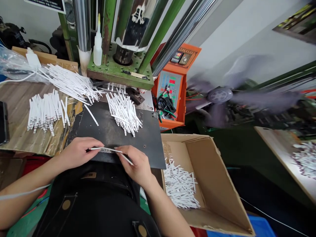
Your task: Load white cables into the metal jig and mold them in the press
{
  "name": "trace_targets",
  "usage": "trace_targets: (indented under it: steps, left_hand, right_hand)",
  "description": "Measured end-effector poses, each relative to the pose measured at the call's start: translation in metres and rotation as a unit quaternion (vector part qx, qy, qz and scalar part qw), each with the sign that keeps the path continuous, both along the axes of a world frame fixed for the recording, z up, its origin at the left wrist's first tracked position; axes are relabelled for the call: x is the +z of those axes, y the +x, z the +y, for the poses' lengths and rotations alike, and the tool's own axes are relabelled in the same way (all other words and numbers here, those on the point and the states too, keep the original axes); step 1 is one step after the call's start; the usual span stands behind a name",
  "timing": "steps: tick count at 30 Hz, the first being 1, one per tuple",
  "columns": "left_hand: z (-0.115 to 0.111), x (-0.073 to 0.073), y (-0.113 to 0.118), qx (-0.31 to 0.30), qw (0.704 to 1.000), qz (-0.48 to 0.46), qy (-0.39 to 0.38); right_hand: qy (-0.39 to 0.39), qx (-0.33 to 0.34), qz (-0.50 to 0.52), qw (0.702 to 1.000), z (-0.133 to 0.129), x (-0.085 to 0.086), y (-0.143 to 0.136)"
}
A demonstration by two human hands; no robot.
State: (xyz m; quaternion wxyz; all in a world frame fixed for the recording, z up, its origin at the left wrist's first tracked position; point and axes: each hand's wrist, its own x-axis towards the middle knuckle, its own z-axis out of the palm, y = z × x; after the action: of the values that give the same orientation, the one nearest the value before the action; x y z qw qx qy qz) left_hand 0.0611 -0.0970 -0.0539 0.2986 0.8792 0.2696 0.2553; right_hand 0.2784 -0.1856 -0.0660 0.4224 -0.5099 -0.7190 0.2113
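Observation:
Near the front edge of the dark metal plate (101, 115), my left hand (80, 150) pinches the left end of a thin white strip (108, 150). The strip's right end is between the thumb and fingers of my right hand (137, 164). A second white strip (127, 158) slants down across the right fingers. Beyond my hands, a pile of white strips (124, 112) lies on the plate, and a single strip (91, 115) lies to its left. Two more piles, one upright-looking (45, 110) and one larger (71, 82), are at the left.
A green press (120, 72) stands behind the plate. The open cardboard box (209, 171) on the right holds many strips. An orange control box (182, 98) and a spinning fan (219, 95) are beyond. White bottles (97, 49) and a phone (3, 123) are at the left.

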Motion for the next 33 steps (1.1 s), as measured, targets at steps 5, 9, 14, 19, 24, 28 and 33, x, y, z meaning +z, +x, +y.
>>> trace_targets:
  steps: [5, 9, 14, 19, 24, 28, 33]
  left_hand:
    - [0.005, -0.003, -0.009, -0.070, 0.995, 0.010, 0.064]
    - [0.008, 0.001, -0.008, -0.099, 0.983, 0.056, 0.142]
    - [0.005, 0.009, -0.005, -0.115, 0.962, 0.118, 0.218]
    - [-0.001, 0.008, -0.001, -0.112, 0.957, 0.133, 0.231]
    - [0.001, 0.002, -0.020, -0.077, 0.968, 0.191, 0.145]
    - [0.009, -0.002, -0.051, 0.049, 0.985, 0.163, 0.033]
    - [0.009, -0.002, -0.049, 0.108, 0.993, -0.029, -0.047]
  right_hand:
    - [0.003, 0.038, 0.027, 0.999, -0.003, -0.008, -0.001]
    - [-0.092, 0.086, 0.006, 0.992, 0.009, -0.002, 0.025]
    - [-0.183, 0.079, -0.014, 0.980, 0.068, 0.014, 0.044]
    - [-0.189, 0.071, -0.194, 0.960, 0.147, 0.016, -0.026]
    - [-0.228, 0.076, -0.333, 0.912, 0.157, 0.023, -0.065]
    - [-0.205, 0.091, -0.269, 0.937, 0.110, 0.024, -0.024]
    - [-0.135, 0.017, -0.044, 0.990, 0.036, 0.011, 0.027]
